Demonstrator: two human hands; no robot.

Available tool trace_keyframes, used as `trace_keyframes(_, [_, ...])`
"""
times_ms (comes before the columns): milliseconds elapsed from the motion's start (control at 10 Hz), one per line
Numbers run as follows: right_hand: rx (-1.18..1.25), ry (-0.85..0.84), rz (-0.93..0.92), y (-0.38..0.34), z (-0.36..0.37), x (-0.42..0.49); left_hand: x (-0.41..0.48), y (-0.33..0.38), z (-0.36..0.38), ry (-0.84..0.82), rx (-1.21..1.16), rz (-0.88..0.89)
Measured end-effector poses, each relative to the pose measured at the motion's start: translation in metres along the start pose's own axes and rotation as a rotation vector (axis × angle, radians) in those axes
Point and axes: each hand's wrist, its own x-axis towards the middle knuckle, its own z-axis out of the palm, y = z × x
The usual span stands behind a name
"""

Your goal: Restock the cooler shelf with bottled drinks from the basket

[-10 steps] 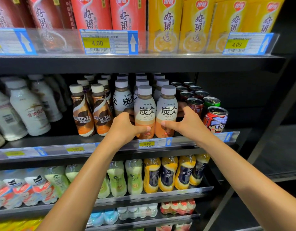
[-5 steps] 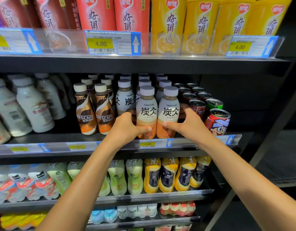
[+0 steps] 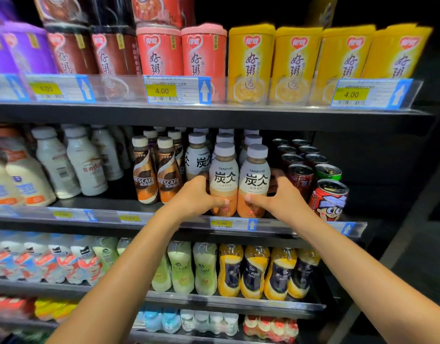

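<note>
Two Tanbing coffee bottles with grey caps stand side by side at the front of the middle cooler shelf (image 3: 164, 207). My left hand (image 3: 196, 194) grips the left bottle (image 3: 224, 180), marked LATTE, with its thumb across the lower orange part. My right hand (image 3: 278, 197) grips the right bottle (image 3: 255, 182) the same way from the other side. Both bottles stand upright on the shelf, touching each other. More Tanbing bottles (image 3: 197, 157) line up behind them. The basket is out of view.
Nescafe bottles (image 3: 168, 175) stand just left of my left hand, white milk bottles (image 3: 86, 165) further left. Cans (image 3: 329, 199) crowd the shelf right of my right hand. Porridge cups (image 3: 251, 63) fill the shelf above; juice bottles (image 3: 230, 271) fill the one below.
Both hands stay on the same two front bottles. The view has tilted upward and moved a little closer, so the shelf above shows more.
</note>
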Motion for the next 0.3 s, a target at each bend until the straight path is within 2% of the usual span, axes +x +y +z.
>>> trace_keyframes(200, [-0.072,-0.083,0.053,-0.009,-0.007,-0.005,-0.009,0.013,-0.003,-0.04,0.086,-0.017])
trace_keyframes(300, [-0.246,-0.08,0.038,-0.021,-0.013,-0.031,-0.033,0.023,-0.007,0.049,0.287,-0.005])
